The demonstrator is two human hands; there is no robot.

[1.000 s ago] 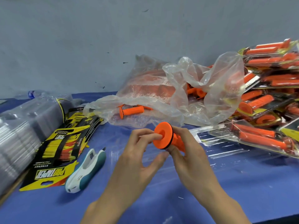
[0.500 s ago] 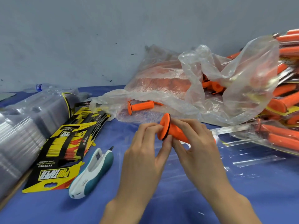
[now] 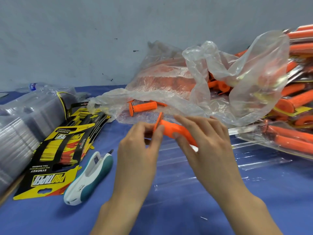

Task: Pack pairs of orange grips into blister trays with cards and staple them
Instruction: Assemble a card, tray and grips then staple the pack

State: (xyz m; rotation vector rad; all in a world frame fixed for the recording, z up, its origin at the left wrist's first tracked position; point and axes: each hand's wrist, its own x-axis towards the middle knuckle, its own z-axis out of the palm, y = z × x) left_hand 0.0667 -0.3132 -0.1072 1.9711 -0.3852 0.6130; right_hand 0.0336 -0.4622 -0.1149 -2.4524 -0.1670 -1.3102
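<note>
Both hands hold one orange grip (image 3: 171, 129) just above an open clear blister tray (image 3: 211, 168) on the blue table. My left hand (image 3: 140, 151) pinches its flange end between thumb and fingers. My right hand (image 3: 208, 146) wraps the barrel, hiding the far end. A second loose orange grip (image 3: 143, 106) lies under the edge of a clear plastic bag (image 3: 194, 85) with more grips inside. A stack of yellow-and-black cards (image 3: 55, 153) lies at left, with a white and teal stapler (image 3: 89, 177) beside it.
Stacks of empty clear blister trays (image 3: 20, 129) fill the far left. Finished packs of orange grips (image 3: 294, 102) are piled at the right, one lying flat near my right hand. A water bottle (image 3: 33, 86) lies at the back left. A grey wall stands behind.
The grip has turned from flange facing me to lying sideways, lower and nearer the tray. My right hand's fingers have spread along the barrel. My view has shifted left.
</note>
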